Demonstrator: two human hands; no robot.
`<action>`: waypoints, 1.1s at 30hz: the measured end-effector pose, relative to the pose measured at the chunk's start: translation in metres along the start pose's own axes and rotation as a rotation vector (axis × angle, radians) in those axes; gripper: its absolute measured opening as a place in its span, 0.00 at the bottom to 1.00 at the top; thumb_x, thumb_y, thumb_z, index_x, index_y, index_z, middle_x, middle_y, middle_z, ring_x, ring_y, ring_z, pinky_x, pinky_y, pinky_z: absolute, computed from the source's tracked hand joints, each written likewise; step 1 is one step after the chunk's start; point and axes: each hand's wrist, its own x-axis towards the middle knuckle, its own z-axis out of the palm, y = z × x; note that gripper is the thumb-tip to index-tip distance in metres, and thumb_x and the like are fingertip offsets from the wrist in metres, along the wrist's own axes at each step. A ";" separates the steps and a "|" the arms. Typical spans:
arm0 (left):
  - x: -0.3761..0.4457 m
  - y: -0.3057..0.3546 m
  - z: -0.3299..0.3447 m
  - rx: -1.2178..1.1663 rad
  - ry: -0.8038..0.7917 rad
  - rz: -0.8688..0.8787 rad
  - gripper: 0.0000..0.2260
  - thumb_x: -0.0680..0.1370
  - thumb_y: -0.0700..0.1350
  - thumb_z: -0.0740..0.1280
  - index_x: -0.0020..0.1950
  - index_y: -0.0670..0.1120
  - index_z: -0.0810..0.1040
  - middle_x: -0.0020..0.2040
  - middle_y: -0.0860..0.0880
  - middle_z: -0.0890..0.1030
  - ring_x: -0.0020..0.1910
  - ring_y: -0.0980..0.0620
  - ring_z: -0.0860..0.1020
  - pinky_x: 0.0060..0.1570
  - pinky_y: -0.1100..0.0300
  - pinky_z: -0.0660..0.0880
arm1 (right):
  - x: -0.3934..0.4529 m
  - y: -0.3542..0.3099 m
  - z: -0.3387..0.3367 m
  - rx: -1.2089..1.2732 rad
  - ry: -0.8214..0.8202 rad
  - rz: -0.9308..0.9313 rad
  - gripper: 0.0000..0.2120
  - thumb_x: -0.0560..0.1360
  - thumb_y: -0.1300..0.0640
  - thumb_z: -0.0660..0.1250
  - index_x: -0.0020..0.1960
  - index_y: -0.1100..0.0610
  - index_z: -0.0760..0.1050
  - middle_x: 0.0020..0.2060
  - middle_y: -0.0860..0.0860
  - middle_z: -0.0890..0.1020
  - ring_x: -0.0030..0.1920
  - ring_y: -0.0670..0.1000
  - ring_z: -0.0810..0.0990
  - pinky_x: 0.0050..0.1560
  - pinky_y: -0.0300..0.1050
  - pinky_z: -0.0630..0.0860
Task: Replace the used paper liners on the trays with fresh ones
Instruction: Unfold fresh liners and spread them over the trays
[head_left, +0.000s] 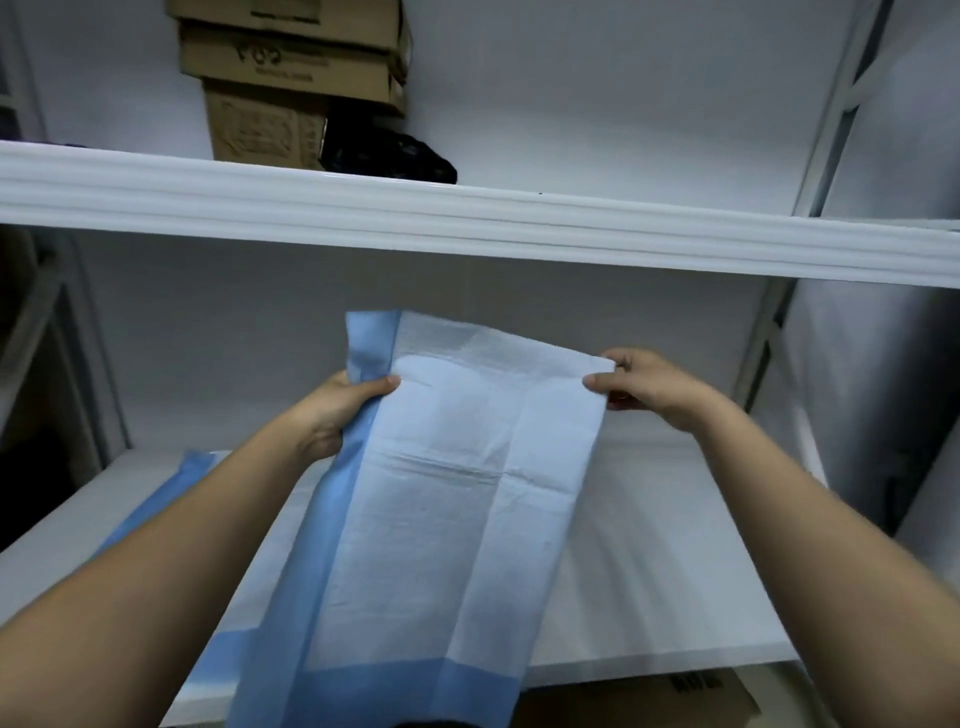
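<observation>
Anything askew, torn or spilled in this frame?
Nothing spilled or torn. The liner held by the left hand and right hand is still partly folded and creased. Another blue-edged liner lies skewed on the lower shelf.

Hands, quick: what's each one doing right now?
Left hand: grips the folded blue-backed paper liner at its upper left edge.
Right hand: pinches the liner's upper right corner.

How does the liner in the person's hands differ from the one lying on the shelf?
The held liner is lifted, partly folded and creased, gripped by the left hand and right hand; the shelf liner lies spread flat, untouched. The held liner hangs in front, covering part of the shelf liner. Both are white with blue edging.
</observation>
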 end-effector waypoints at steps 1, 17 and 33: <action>0.002 -0.005 -0.006 -0.027 0.017 -0.017 0.04 0.78 0.39 0.65 0.51 0.43 0.79 0.41 0.48 0.85 0.38 0.52 0.83 0.40 0.61 0.80 | 0.007 0.012 0.011 0.217 0.052 -0.026 0.10 0.75 0.61 0.67 0.56 0.58 0.76 0.45 0.52 0.82 0.44 0.50 0.81 0.44 0.38 0.80; 0.073 -0.109 -0.089 0.545 -0.028 -0.498 0.09 0.72 0.42 0.73 0.48 0.44 0.75 0.41 0.46 0.78 0.41 0.49 0.78 0.41 0.59 0.76 | 0.085 0.141 0.169 0.408 0.168 0.299 0.04 0.75 0.64 0.64 0.45 0.57 0.77 0.43 0.57 0.82 0.41 0.56 0.80 0.46 0.48 0.76; 0.151 -0.226 -0.085 0.934 0.270 -0.280 0.26 0.72 0.38 0.67 0.69 0.43 0.62 0.57 0.38 0.78 0.56 0.36 0.76 0.53 0.50 0.72 | 0.157 0.229 0.223 -0.339 0.209 0.334 0.14 0.72 0.67 0.55 0.43 0.48 0.70 0.44 0.48 0.79 0.42 0.51 0.76 0.38 0.42 0.69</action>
